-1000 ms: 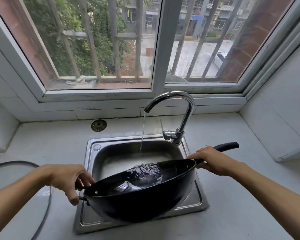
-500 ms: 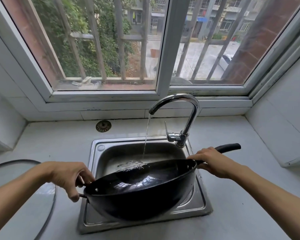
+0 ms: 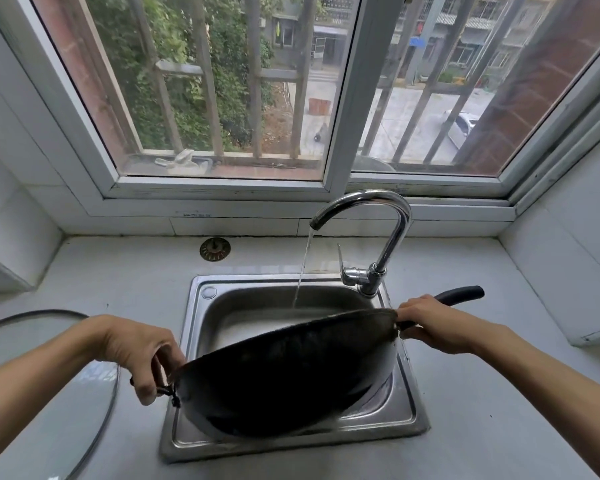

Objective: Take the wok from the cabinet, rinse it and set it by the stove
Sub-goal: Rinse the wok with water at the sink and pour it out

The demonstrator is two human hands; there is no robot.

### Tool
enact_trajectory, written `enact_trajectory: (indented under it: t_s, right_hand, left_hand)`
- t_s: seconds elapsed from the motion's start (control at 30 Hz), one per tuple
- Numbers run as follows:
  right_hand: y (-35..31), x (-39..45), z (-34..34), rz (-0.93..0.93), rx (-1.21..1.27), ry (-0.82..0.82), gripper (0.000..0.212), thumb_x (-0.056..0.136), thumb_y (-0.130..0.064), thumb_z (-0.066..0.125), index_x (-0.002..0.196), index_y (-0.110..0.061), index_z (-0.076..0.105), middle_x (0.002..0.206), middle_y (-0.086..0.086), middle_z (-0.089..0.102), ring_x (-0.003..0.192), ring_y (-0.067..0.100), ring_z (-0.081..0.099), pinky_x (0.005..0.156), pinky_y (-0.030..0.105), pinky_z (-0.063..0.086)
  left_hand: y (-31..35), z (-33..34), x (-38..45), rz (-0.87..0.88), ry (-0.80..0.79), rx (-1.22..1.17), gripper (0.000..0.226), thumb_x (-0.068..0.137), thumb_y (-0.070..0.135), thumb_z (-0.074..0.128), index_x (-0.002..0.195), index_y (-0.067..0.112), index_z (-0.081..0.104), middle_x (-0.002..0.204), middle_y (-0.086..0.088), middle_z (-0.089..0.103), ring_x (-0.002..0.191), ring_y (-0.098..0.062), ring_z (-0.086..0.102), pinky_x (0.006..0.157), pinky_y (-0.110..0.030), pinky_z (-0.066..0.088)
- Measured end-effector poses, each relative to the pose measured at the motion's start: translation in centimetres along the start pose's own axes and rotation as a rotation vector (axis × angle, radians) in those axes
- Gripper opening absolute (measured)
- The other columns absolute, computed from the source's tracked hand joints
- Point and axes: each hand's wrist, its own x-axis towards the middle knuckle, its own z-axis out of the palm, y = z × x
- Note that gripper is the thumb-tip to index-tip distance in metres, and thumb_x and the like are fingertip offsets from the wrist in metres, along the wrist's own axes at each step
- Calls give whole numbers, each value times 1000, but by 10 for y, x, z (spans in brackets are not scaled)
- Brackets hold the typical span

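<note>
At the lower left of the frame a glass lid (image 3: 49, 368) lies flat on the counter (image 3: 499, 427), nothing visible under it. Just right of it the left hand (image 3: 137, 351) curls its fingers round the small loop handle of the wok (image 3: 284, 379), which hangs over the steel sink (image 3: 201, 341) in the lower centre, tipped so far away from the camera that only its dark underside shows. Whether any water is left inside cannot be told. To drain it well, both grips should hold firm and the far rim stay low inside the basin. The tap (image 3: 378, 220) above runs a thin stream behind the rim into the sink. At centre right the right hand (image 3: 437, 323) wraps the long black handle (image 3: 461, 293).
</note>
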Motion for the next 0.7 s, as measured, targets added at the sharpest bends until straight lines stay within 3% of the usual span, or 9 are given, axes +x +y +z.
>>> enact_trajectory:
  t_s: [0.1,0.17,0.27,0.33,0.53,0.7]
  right_hand:
    - [-7,-1,-10,-1,40,-43,52,93,-17,59,78,-65,46,77,-23,48,80,7,47,79,27,36]
    - [-6,-3,-9,9,52,-45,61,93,-17,60,81,-74,39,77,-24,49,80,6,47,79,26,37]
    - [0,-5,-1,20,38,3,38,92,-22,60,109,-54,51,93,-20,62,89,6,54,85,30,41]
    - [2,-5,5,42,25,31,36,92,-25,60,122,-45,53,101,-19,64,96,7,55,90,30,40]
    - [-3,-3,20,85,8,136,43,92,-29,62,128,-44,45,96,-20,56,96,8,52,89,28,36]
    - [-7,2,48,144,23,187,48,92,-27,60,134,-39,40,103,-14,55,99,13,48,89,30,34]
  left_hand:
    - [-1,0,1,5,-15,-27,32,66,4,73,91,24,75,86,-4,66,79,-15,59,72,-32,42]
    - [-2,1,2,14,25,-29,32,66,7,73,94,21,74,87,-6,64,78,-17,55,71,-33,41]
    - [-3,1,5,-8,125,27,44,65,10,77,106,24,72,93,1,70,78,-12,57,72,-34,45]
    - [-1,0,6,-54,206,137,52,61,19,82,110,34,70,100,10,72,80,-7,60,75,-32,53]
    - [-7,1,10,-167,484,393,84,45,43,81,125,39,53,115,21,60,102,2,58,84,-20,52]
    - [-26,5,26,-157,673,518,94,42,47,72,131,34,45,119,20,54,108,-3,50,91,-25,47]
